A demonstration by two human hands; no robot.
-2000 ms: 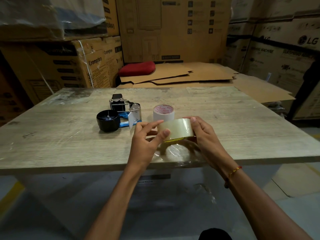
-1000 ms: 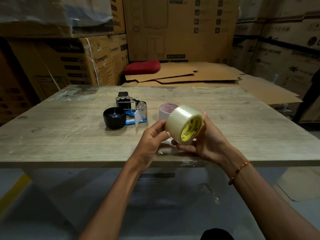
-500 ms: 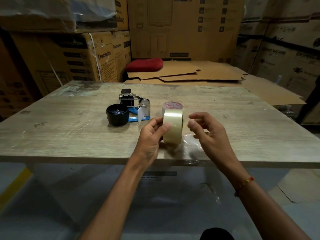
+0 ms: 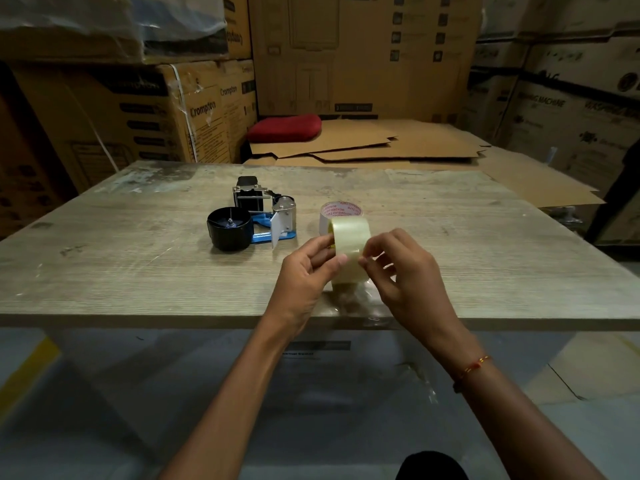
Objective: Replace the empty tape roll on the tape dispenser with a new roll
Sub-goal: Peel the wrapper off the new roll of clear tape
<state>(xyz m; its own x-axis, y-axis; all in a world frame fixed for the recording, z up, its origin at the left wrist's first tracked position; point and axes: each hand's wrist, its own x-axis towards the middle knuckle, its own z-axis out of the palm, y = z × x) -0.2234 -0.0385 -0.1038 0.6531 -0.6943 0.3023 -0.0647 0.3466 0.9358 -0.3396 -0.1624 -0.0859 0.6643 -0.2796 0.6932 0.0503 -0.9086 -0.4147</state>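
I hold a new roll of clear tape (image 4: 349, 249) upright on its edge above the near middle of the table. My left hand (image 4: 304, 271) grips its left side. My right hand (image 4: 405, 275) pinches at the roll's outer surface with thumb and forefinger. Just behind it stands the empty white core (image 4: 341, 211) with red lettering. To the left lies the tape dispenser (image 4: 252, 220), with a black hub, a blue frame and a metal blade guard; its hub carries no roll.
The wooden table (image 4: 138, 271) bears a crumpled clear wrapper (image 4: 349, 301) at its near edge under my hands. Flattened cardboard sheets (image 4: 381, 143) and a red cushion (image 4: 284, 128) lie behind the table. Stacked cartons wall in the back and both sides.
The roll was turned from flat-side-up to standing on edge and passed into my left hand. My right hand let go, then came back to pinch the roll's outer surface.
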